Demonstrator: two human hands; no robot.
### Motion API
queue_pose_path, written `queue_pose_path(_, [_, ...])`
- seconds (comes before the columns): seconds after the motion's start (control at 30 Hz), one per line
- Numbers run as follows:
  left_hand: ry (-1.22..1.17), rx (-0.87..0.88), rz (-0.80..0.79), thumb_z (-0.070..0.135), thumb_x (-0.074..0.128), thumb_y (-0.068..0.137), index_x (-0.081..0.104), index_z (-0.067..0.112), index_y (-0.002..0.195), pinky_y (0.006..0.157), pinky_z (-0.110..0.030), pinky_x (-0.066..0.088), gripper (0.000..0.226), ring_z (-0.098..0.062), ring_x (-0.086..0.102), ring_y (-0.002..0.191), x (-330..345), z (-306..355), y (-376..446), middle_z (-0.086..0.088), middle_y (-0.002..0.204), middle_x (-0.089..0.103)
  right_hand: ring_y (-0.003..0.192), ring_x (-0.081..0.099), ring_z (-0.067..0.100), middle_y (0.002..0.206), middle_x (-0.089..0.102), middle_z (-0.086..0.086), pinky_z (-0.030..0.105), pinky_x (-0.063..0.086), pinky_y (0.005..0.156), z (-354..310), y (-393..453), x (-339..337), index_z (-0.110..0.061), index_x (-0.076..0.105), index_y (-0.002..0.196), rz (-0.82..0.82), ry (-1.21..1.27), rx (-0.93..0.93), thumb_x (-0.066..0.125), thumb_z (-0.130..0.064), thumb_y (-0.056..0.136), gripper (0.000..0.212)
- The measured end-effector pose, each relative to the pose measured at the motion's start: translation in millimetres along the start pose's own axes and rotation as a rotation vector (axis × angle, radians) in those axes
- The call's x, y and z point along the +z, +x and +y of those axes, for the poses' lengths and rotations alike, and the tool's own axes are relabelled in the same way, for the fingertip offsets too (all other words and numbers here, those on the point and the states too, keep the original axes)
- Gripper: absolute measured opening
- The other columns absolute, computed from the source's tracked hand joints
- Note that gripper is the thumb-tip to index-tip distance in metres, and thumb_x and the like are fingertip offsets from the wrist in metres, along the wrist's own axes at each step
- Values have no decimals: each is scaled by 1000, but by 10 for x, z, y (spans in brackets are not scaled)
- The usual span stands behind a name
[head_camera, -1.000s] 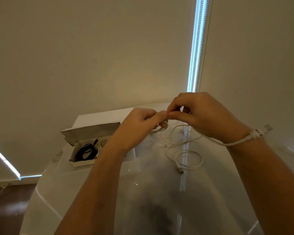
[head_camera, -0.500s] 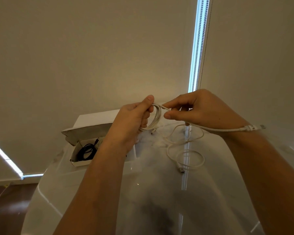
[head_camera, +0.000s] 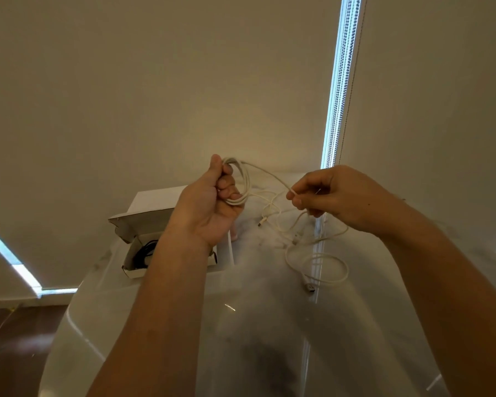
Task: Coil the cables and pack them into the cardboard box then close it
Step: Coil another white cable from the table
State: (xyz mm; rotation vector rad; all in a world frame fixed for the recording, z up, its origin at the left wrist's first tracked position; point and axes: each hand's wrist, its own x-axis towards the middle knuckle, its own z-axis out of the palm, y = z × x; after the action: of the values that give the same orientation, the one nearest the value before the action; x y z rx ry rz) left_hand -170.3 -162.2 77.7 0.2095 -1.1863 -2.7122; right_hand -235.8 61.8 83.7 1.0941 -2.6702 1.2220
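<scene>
Open white cardboard box (head_camera: pixel 132 270) contains a coiled black cable (head_camera: pixel 143 255); left hand (head_camera: pixel 209 207) grips a coiled white cable (head_camera: pixel 242 181), right hand (head_camera: pixel 335 196) pinches its strand.

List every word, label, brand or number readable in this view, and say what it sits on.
None: no readable text anywhere.
Cardboard box: plain, no print visible.
White cable and the loose cable on the table: connectors too small to show any marking.

I see a white cable (head_camera: pixel 242 181), a white cardboard box (head_camera: pixel 155 200) holding black cable (head_camera: pixel 143 255), on a glossy white marbled table (head_camera: pixel 269 325)
</scene>
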Motion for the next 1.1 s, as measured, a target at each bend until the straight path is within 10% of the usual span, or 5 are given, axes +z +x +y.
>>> queue_pose_path(0.73, [3,46,92,36,45,108,57,12,74,46,-19,44,43,-8,37,49,291,-273,-26,2,62,40,86,75,23,89,74,13,31,62,83,-112,53,376,2,68,112,323,1054,228,64,-11,97,20])
queue_pose_path(0.93, [-16,36,52,34,45,108,60,11,81,77,-27,49,38,-10,47,61,278,-282,-23,1,67,52,81,74,19,85,75,10,28,62,79,-170,34,441,2,68,111,241,1124,269,63,-9,97,18])
queue_pose_path(1.1, [-32,-6,35,37,44,107,59,10,81,57,-25,53,41,-11,52,50,256,-294,7,-1,67,49,74,72,20,85,75,14,29,63,72,-236,13,526,-1,59,118,240,1000,272,69,-7,93,27])
